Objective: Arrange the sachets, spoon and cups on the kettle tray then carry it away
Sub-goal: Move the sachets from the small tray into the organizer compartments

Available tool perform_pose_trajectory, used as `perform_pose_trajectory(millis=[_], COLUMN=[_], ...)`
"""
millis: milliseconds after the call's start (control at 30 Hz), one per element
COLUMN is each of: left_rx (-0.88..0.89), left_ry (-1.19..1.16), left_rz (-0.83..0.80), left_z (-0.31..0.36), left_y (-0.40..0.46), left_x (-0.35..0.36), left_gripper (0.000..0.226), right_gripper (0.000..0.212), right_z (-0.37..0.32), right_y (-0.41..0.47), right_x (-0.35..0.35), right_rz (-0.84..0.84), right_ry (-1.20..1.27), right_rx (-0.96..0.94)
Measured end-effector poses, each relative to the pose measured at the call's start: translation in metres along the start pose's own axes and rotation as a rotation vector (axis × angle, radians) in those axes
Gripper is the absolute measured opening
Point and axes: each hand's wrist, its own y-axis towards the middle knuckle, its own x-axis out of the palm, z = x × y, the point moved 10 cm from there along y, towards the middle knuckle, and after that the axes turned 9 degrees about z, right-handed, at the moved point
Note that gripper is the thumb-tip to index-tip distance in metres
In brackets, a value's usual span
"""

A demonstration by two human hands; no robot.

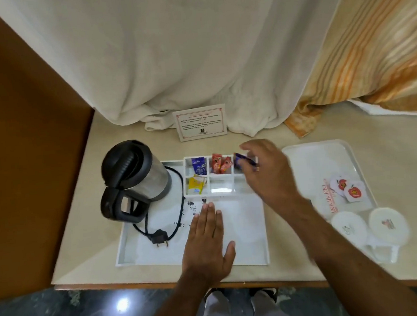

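Our right grip (261, 168) pinches a purple sachet (244, 161) over the kettle tray (249, 257); our left grip (207, 238) lies flat, open.

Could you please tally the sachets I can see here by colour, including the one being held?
Blue sachets: 1
Red sachets: 2
Yellow sachets: 1
Purple sachets: 1, held in the right hand
White sachets with a red apple: 2
Total: 7

Both forearms are bare, no sleeves showing. The right hand (267, 175) wears a ring on one finger. Light grey trousers show at 6 o'clock.
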Motion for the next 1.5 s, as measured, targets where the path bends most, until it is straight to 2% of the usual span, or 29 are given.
perform_pose_trajectory(millis=[100, 133, 167, 233, 300, 367, 433, 500, 667, 800, 1000, 1033, 1133, 1167, 1300, 1367, 1500], left_rx=[0.018, 0.022, 0.022, 0.028, 0.032, 0.023, 0.019, 0.019, 0.015, 0.017, 0.011, 0.005, -0.004, -0.002, -0.008, -0.011, -0.012], left_ry=[0.009, 0.020, 0.037, 0.073, 0.098, 0.099, 0.097, 0.100, 0.102, 0.093, 0.080, 0.080, 0.068, 0.060, 0.049, 0.045, 0.033], left_rz=[0.005, 0.006, 0.005, -0.006, -0.022, -0.039, -0.048, -0.052, -0.053, -0.040, -0.025, -0.023, -0.024, -0.025, -0.015, -0.011, -0.006], left_z=[0.003, 0.003, 0.001, 0.002, 0.003, 0.002, 0.002, 0.002, 0.001, 0.001, 0.003, 0.002, 0.001, 0.002, 0.002, 0.001, 0.001], left_y=[0.001, 0.001, 0.000, 0.001, 0.001, 0.001, 0.001, 0.001, 0.002, 0.001, 0.002, 0.002, 0.002, 0.002, 0.003, 0.002, 0.001], left_x=[0.002, 0.004, 0.004, 0.005, 0.005, 0.005, 0.005, 0.005, 0.006, 0.005, 0.003, 0.002, 0.001, 0.002, 0.003, 0.003, 0.003], left_gripper=[0.083, 0.083, 0.083, 0.083, 0.081, 0.081, 0.081, 0.081, 0.082, 0.081, 0.082, 0.082, 0.082, 0.083, 0.081, 0.081, 0.080], right_gripper=[0.021, 0.022, 0.025, 0.035, 0.049, 0.059, 0.054, 0.045, 0.025, 0.021, 0.030, 0.035, 0.069, 0.067, 0.020, 0.017, 0.026], right_z=[0.049, 0.070, 0.097, 0.158, 0.203, 0.221, 0.224, 0.224, 0.235, 0.232, 0.158, 0.139, 0.079, 0.061, 0.015, 0.005, 0.002], right_y=[0.007, 0.009, 0.012, 0.009, -0.009, -0.027, -0.032, -0.030, -0.033, -0.027, 0.007, 0.010, 0.010, 0.009, -0.002, -0.009, -0.023], right_x=[-0.093, -0.115, -0.130, -0.143, -0.139, -0.126, -0.116, -0.110, -0.107, -0.112, -0.112, -0.104, -0.065, -0.049, 0.024, 0.051, 0.081], right_rz=[0.277, 0.289, 0.232, -0.048, -0.359, -0.560, -0.635, -0.607, -0.633, -0.595, -0.292, -0.265, -0.273, -0.290, -0.384, -0.384, -0.374], right_ry=[-0.142, -0.234, -0.336, -0.533, -0.552, -0.522, -0.621, -0.664, -0.588, -0.546, -0.290, -0.202, 0.070, 0.105, -0.048, -0.156, -0.311], right_rx=[0.039, 0.075, 0.146, 0.337, 0.499, 0.553, 0.465, 0.388, 0.464, 0.475, 0.282, 0.276, 0.218, 0.184, 0.041, -0.033, -0.161])
